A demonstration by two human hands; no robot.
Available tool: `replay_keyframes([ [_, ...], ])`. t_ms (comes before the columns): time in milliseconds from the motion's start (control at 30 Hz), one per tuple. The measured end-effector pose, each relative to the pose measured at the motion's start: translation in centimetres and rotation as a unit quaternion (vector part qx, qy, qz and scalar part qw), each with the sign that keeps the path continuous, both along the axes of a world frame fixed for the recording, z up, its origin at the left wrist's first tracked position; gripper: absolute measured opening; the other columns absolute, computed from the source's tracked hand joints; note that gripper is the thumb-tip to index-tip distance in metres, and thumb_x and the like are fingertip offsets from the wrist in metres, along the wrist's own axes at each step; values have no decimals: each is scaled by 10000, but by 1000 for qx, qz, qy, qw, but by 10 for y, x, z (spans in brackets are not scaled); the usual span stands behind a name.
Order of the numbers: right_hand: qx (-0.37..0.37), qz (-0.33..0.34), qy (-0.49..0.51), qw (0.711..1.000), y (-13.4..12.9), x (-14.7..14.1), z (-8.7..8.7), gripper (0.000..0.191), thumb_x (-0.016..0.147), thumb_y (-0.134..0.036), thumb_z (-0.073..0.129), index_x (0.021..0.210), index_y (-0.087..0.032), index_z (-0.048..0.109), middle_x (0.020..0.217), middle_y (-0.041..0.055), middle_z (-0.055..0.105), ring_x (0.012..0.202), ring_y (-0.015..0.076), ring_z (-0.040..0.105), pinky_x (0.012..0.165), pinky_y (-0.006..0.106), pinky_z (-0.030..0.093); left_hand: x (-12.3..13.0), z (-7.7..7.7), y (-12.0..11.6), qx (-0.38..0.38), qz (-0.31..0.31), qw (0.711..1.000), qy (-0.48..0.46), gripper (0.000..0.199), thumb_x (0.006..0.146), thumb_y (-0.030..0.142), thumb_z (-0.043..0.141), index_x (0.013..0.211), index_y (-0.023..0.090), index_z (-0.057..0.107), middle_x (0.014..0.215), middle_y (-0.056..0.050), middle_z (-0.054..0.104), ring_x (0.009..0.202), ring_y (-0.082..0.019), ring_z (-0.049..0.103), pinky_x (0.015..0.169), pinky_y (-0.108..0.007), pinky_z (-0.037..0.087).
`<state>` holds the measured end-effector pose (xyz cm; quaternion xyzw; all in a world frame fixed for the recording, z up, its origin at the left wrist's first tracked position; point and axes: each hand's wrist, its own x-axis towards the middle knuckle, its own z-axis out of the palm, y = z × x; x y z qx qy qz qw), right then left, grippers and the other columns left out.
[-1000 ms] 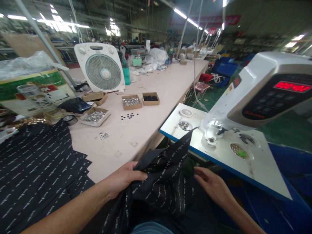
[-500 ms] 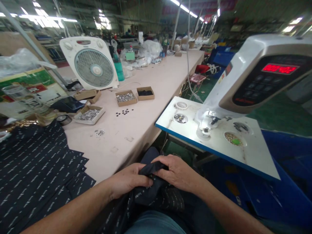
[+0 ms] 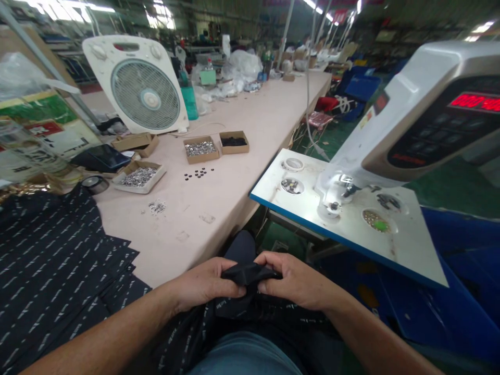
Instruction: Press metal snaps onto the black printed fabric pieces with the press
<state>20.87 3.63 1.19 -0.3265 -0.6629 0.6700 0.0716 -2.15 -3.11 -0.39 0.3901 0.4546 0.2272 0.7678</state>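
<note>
Dark fabric with rows of small white lettering (image 3: 250,307) hangs over my lap, bunched up between my two hands. My left hand (image 3: 205,284) pinches a folded edge of it between thumb and fingers. On the other side my right hand (image 3: 289,278) grips the same edge, a short way apart from the left. The fabric between them is stretched into a small peak. Which part of a garment this is, I cannot tell. What lies under my fingertips is hidden.
A snap-press-like machine (image 3: 375,125) with a red display stands on a white board (image 3: 273,190) at right. On the table (image 3: 234,192) are a box fan (image 3: 148,99), a box of metal pieces (image 3: 201,150), a box of black pieces (image 3: 234,142) and stacked patterned fabric (image 3: 58,276).
My right hand has shifted slightly right and down, turning the fabric edge and spreading it between both hands. The view has tilted a little, moving the machine rightward.
</note>
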Motion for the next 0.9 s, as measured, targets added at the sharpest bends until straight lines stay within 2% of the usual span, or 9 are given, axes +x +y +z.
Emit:
replay_keyframes([
  [167,-1,32,-46,998,1,-3,4,244,766,-168,632,1004,-186,684,824,-25,665,729,138,579,652,220,423,-1,-5,0,-35,7,999,2,204,688,309,729,783,137,672,665,27,554,595,-92,412,582,-216,288],
  [267,-14,29,-54,998,1,-8,5,205,794,-246,669,986,-182,693,788,-26,650,700,136,565,625,218,408,-2,-9,-1,-57,21,998,8,221,690,337,732,749,136,662,634,28,552,566,-88,407,562,-218,279],
  [367,-3,25,-55,998,2,-12,3,246,825,-364,707,987,-179,708,785,-19,643,707,142,557,625,223,406,-4,-11,-2,-73,31,997,13,253,678,359,756,731,130,662,619,25,560,549,-83,416,553,-215,286],
  [567,43,11,-77,996,4,-17,-1,223,803,-368,754,922,-182,719,768,-25,624,706,138,541,602,214,387,-8,-10,-2,-75,58,995,-25,264,643,310,794,815,124,721,679,7,626,584,-79,486,582,-189,360],
  [700,7,11,-71,997,6,-17,-3,236,790,-388,771,873,-181,693,716,-44,586,654,120,509,577,207,369,-11,-10,-1,-73,52,995,-47,299,606,257,813,865,121,751,708,-5,659,590,-79,521,590,-182,399],
  [900,-17,2,-70,997,9,-22,-6,252,824,-411,740,815,-167,681,691,-42,576,647,117,510,576,209,360,-14,-14,-2,-100,50,990,-83,275,587,227,830,826,113,752,732,-21,684,588,-87,572,595,-185,461],
])
